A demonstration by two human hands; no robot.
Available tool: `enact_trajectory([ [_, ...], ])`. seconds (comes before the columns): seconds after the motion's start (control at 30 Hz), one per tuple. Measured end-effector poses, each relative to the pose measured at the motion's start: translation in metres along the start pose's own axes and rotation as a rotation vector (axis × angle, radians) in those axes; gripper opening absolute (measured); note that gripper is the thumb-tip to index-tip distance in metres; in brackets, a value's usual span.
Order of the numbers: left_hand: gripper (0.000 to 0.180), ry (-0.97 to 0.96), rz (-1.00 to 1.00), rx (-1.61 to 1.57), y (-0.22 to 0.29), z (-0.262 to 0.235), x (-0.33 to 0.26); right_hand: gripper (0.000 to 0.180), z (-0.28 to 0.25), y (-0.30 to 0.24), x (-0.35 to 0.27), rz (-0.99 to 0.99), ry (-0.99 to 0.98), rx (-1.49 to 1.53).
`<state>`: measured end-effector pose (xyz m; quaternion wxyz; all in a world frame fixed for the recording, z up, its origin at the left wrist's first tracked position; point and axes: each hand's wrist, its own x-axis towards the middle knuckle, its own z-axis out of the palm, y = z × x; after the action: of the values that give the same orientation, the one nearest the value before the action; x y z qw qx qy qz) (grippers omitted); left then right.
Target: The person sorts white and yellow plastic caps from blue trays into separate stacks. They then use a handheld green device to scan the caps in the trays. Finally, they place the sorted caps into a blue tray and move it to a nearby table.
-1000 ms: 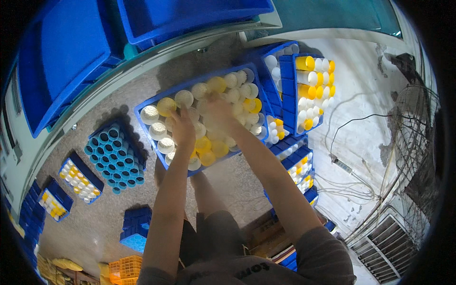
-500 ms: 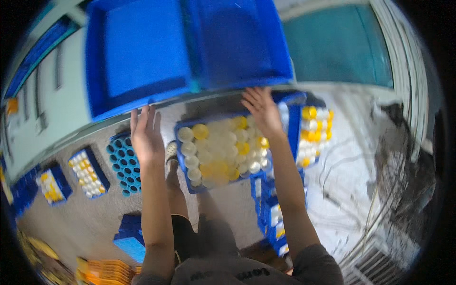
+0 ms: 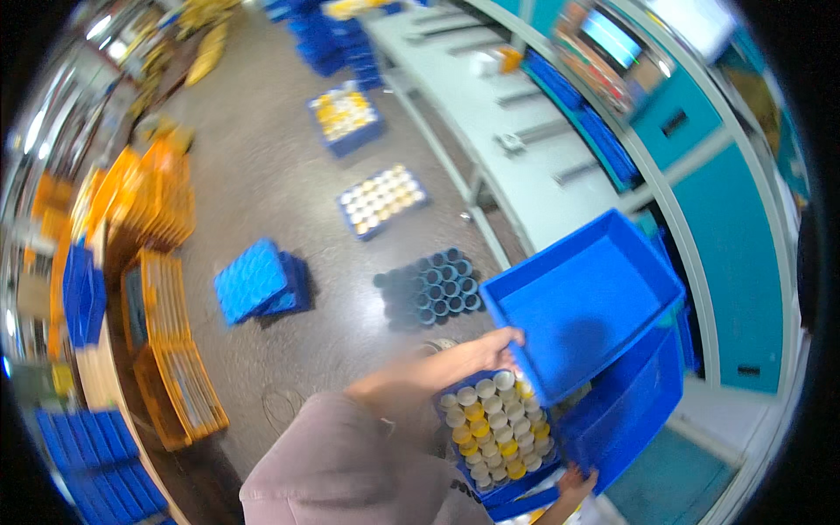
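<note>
Seemingly tub-lifting: left hand (image 3: 497,352) clasps blue tub (image 3: 584,297), centre right — right hand (image 3: 573,484) half-curled at second tub (image 3: 632,402), grip unclear. Next probably needs level support.

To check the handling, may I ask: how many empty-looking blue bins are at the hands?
2. The left hand holds the first bin by its left edge. The second bin is partly behind it, its lower edge at the right hand. Others may be hidden behind.

Blue bin (image 3: 582,302): smth plas. (semi-matt).
</note>
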<state>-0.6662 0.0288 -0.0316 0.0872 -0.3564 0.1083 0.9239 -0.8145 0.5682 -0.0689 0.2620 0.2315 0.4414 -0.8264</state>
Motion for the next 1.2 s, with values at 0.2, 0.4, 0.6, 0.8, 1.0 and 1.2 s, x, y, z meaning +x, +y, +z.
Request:
enact_trajectory([
  [0.2,0.017,0.628,0.594,-0.091,-0.122,-0.177,-0.266,0.052,-0.083,0.061,-0.042,0.149,0.176,-0.625],
  [0.4,0.03,1.323,0.776,-0.461,-0.27,-0.276,-0.488,0.043,0.095,0.156,-0.074,0.395,-0.019,-0.763],
  [0.6,0.032,1.309,1.1,-1.067,-0.418,-0.358,-0.624,0.035,0.284,0.328,-0.237,0.38,-0.422,-0.978],
  [0.8,0.047,1.056,1.464,-1.482,-0.468,-0.494,-0.744,0.032,0.4,0.576,-0.387,0.808,-0.667,-1.186],
  [1.0,0.054,0.931,1.724,-1.584,-0.422,-0.649,-0.907,0.025,0.487,0.805,-0.6,0.781,-0.877,-1.248],
  [1.2,0.054,0.707,1.839,-1.759,-0.333,-0.783,-1.051,0.023,0.561,0.936,-0.789,0.909,-1.122,-1.21],
])
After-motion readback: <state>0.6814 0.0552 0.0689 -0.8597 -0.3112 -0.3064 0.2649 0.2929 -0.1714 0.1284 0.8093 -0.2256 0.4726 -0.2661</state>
